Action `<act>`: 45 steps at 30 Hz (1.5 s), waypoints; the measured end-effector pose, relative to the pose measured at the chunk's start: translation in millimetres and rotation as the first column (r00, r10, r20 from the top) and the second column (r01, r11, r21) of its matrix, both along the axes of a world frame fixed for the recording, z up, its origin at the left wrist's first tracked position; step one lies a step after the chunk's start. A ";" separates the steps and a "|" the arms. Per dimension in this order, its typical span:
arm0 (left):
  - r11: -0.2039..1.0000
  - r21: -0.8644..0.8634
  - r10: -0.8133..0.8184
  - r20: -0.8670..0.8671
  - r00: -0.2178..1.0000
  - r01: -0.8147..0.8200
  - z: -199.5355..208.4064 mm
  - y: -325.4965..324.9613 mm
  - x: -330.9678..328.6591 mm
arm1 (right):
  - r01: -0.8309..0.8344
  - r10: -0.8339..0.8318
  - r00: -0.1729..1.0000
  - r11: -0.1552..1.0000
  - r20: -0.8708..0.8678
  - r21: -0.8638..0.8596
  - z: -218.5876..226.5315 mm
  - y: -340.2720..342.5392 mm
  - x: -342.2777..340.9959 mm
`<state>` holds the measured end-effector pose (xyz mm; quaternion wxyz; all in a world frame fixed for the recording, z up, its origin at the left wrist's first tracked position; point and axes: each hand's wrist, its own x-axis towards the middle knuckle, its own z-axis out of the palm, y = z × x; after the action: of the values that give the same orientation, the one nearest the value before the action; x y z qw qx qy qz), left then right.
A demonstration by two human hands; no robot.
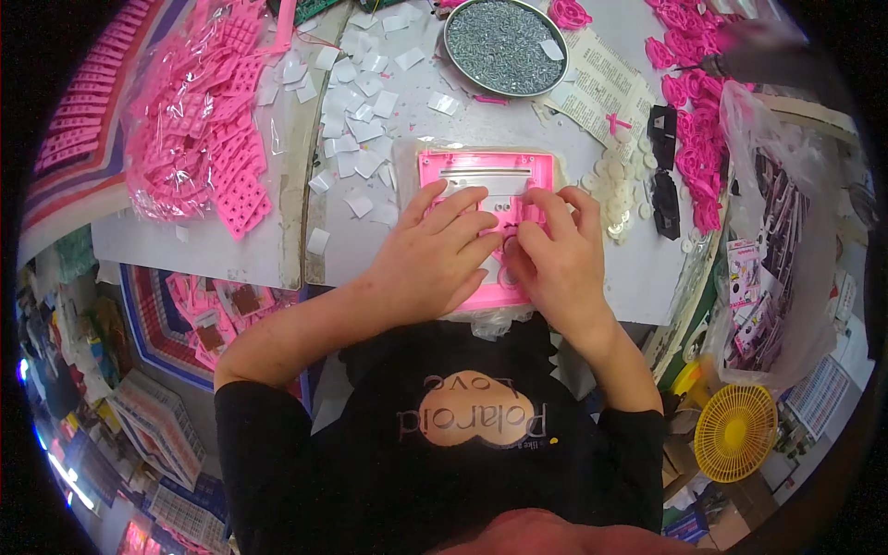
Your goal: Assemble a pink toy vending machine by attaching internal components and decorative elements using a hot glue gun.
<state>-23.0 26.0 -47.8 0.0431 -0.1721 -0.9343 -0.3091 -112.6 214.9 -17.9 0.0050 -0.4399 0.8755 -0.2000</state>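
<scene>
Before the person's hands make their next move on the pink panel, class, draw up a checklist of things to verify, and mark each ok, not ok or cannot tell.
1. Pink panel lies flat on the table: ok.
2. Left hand presses on the panel: ok.
3. Right hand fingers are on the panel's middle: ok.
4. Small part under those fingers is seated: cannot tell, hidden.
5. Round tray of grey bits is within view beyond the panel: ok.
6. White squares lie off the panel: ok.
</scene>
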 end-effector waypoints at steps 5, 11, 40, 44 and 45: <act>1.000 0.016 0.001 0.001 1.000 -0.001 -1.1 0.3 -0.4 | 0.036 -0.036 0.999 0.999 0.020 -0.004 -2.6 -3.0 0.2; 1.000 0.025 0.008 -0.005 1.000 -0.008 0.0 1.0 -0.8 | 0.125 -0.123 0.992 0.992 0.037 -0.036 -11.3 0.4 6.0; 0.865 -0.466 0.094 -0.215 0.972 -0.186 -10.4 -41.4 -206.0 | 0.113 0.386 0.826 0.600 0.410 -0.792 114.1 -10.5 -180.1; 0.853 -0.499 0.102 -0.124 0.987 -0.151 1.9 -42.1 -206.4 | 0.138 0.615 0.597 0.553 0.515 -0.821 90.0 -15.2 -173.4; 0.897 -0.412 0.076 -0.211 0.975 -0.159 4.6 -44.0 -194.2 | 0.159 0.630 0.566 0.550 0.532 -0.820 77.4 -13.0 -168.4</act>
<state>-217.2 -18.0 -43.2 0.1117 -0.1488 -0.9796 -0.0766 -281.1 201.9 59.5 0.2220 -0.3849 0.5081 -0.7378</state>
